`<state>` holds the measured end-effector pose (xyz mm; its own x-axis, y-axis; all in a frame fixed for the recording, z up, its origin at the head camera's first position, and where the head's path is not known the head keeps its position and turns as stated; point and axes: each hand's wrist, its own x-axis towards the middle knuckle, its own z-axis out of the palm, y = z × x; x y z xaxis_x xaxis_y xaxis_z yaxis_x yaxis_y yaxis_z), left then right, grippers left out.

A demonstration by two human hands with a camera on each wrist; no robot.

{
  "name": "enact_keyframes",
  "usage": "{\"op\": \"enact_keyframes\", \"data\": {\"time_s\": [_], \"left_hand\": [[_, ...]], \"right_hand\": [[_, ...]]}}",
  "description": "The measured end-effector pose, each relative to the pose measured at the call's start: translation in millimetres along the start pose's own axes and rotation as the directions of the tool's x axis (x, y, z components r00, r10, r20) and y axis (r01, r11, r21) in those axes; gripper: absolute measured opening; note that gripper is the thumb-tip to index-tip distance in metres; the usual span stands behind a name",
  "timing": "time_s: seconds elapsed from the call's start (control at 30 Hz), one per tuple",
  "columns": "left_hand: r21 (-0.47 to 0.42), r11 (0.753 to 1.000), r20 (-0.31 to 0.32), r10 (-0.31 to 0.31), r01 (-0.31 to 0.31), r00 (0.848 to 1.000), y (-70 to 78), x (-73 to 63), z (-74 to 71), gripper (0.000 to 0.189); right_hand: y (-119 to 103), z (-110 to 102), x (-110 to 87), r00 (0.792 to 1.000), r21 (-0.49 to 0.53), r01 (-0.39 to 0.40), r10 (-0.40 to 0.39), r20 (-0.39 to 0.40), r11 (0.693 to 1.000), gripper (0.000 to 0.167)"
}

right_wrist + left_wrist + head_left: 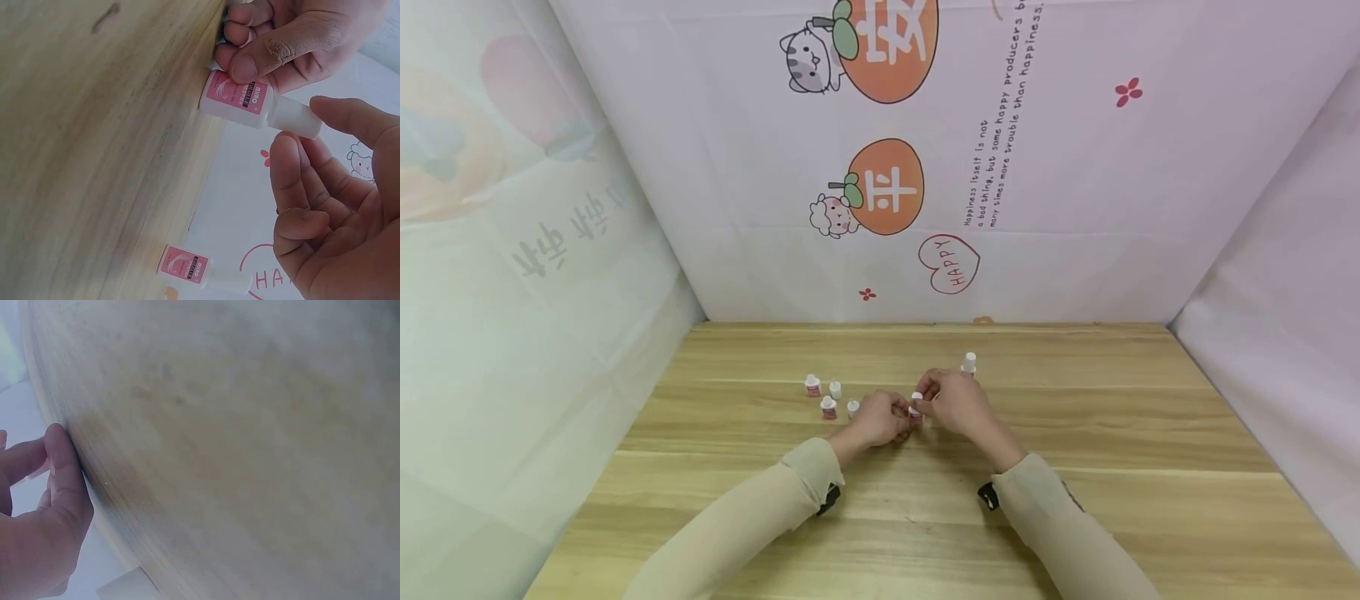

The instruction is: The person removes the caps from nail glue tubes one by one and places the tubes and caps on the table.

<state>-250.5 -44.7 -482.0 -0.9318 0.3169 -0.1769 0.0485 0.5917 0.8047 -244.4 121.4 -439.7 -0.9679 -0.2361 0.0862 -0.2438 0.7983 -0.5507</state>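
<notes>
A small nail glue bottle (234, 99) with a pink label and a white cap (297, 118) stands upright on the wooden table, between the two hands. My left hand (882, 417) grips its body low down, with the thumb over the label in the right wrist view. Thumb and fingertips of my right hand (957, 402) pinch the white cap from above. The left wrist view shows only part of the left hand (47, 519) near the table; the bottle is not clear there.
Left of the hands stand two pink-labelled bottles (812, 386) (828, 408) and two small white pieces (836, 389) (853, 407), probably caps. Another capped bottle (969, 363) stands behind the right hand. Printed white cloth (1045, 267) walls the table's back and sides.
</notes>
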Motion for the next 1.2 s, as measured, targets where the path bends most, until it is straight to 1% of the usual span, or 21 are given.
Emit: {"op": "enact_keyframes", "data": {"time_s": [0.2, 0.43, 0.63, 0.77, 0.87, 1.2], "left_hand": [[0.013, 1.0, -0.001, 0.006, -0.006, 1.0, 0.7, -0.1, 0.4, 0.017], [-0.024, 0.999, -0.012, -0.027, 0.027, 1.0, 1.5, 0.6, 1.4, 0.016], [-0.016, 1.0, -0.007, -0.019, 0.019, 1.0, 2.8, -0.5, 1.1, 0.014], [-0.036, 0.999, 0.007, -0.005, 0.006, 1.0, 2.1, -0.7, 0.5, 0.013], [-0.047, 0.999, 0.011, 0.005, -0.004, 1.0, 1.5, -1.2, 0.1, 0.013], [-0.06, 0.998, 0.013, 0.001, 0.0, 1.0, 1.8, -2.1, -0.3, 0.012]], "right_hand": [[-0.6, -1.0, -0.5, 1.0, -0.008, 0.006, -0.006, 0.009, 1.0, 0.012], [-0.3, -2.1, -0.3, 1.0, 0.003, -0.001, 0.001, 0.005, 1.0, 0.013], [0.8, -1.7, -1.0, 1.0, -0.009, 0.006, -0.006, 0.008, 1.0, 0.012], [2.8, 0.3, 0.5, 1.0, -0.03, 0.018, -0.018, 0.0, 0.999, 0.012], [4.1, 1.4, 1.7, 1.0, -0.033, 0.011, -0.011, -0.002, 0.999, 0.013], [3.0, 0.5, 1.9, 1.0, -0.03, 0.001, -0.001, 0.021, 1.0, 0.012]]}}
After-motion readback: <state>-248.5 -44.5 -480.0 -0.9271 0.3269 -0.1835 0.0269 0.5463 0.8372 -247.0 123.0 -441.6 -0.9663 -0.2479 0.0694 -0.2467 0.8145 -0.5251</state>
